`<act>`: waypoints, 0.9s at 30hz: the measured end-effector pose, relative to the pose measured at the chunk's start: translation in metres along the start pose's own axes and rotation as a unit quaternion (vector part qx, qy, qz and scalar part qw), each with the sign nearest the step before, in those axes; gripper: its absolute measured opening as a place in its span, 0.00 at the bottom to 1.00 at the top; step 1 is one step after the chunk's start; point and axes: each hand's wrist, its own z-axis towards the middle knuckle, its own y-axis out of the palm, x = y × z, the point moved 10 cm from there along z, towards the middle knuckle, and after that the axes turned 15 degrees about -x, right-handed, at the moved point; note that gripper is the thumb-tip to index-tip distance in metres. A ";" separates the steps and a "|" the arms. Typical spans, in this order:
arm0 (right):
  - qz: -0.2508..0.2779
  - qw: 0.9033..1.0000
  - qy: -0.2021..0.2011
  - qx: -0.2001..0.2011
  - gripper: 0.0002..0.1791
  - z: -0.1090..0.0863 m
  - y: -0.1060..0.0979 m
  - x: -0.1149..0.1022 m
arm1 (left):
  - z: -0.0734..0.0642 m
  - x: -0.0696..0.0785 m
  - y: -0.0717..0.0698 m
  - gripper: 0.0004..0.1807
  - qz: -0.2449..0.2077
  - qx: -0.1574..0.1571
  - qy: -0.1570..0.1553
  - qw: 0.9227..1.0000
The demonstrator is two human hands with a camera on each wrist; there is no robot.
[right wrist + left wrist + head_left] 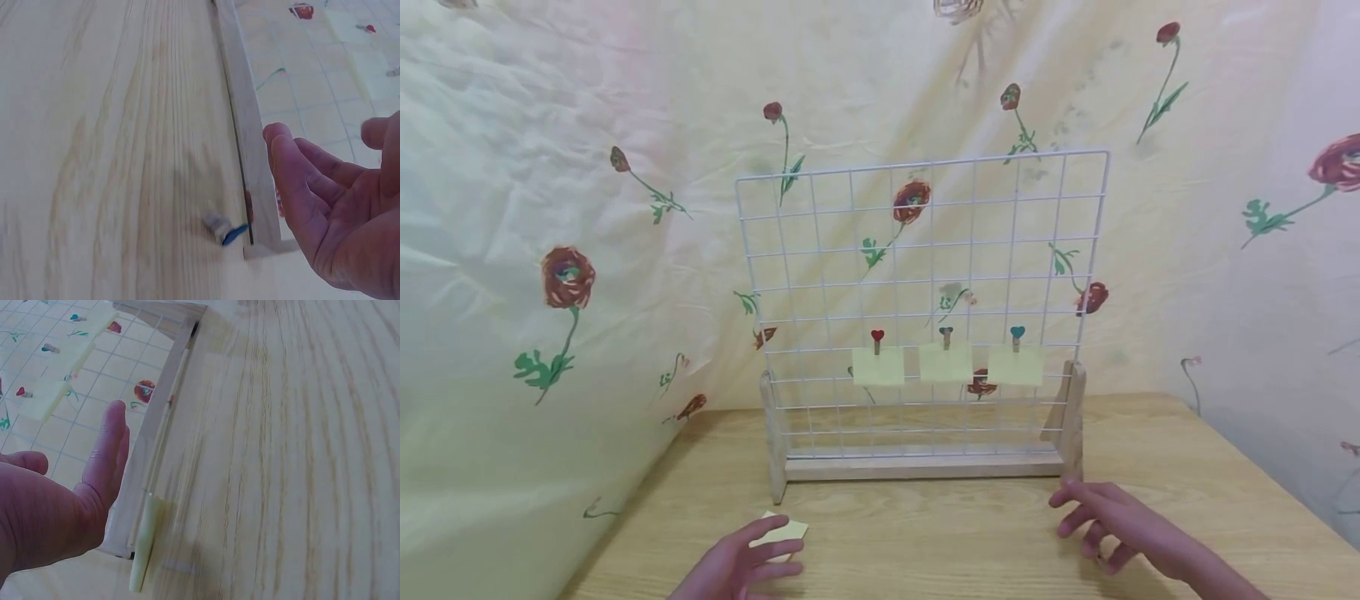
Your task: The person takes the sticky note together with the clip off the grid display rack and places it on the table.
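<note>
- Your left hand (741, 560), in the head view, has its fingers spread and grips nothing. It sits over the yellow paper (795, 530) on the tabletop (887, 533), with one corner poking out past your fingers, to their right.
- Your right hand (1123, 525) is empty in that view too, fingers loosely bent, with the fingertips near the right end of the wooden stand (925, 469). Three yellow sheets (946, 364) hang clipped to the wire grid (922, 166), higher up and sideways between your two hands.
- From the left wrist, you see the paper almost edge-on, a narrow strip slanting beside the end of the stand. A gap shows between it and your palm, and your left hand is clearly the nearer one.
- From the right wrist, you have a loose blue-heart clip (225, 231), blurred, seemingly lying on the tabletop just beside the stand's end and apart from your fingers. Its long axis slants, heart end toward the stand. Your right hand is the nearer; a pinch would, I judge, turn on lowering your fingertips to the clip and closing across its length.
</note>
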 end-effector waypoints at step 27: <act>-0.028 0.997 -0.066 -0.037 0.24 0.028 0.032 -0.034 | 0.024 0.033 -0.007 0.22 0.155 0.012 0.035 0.987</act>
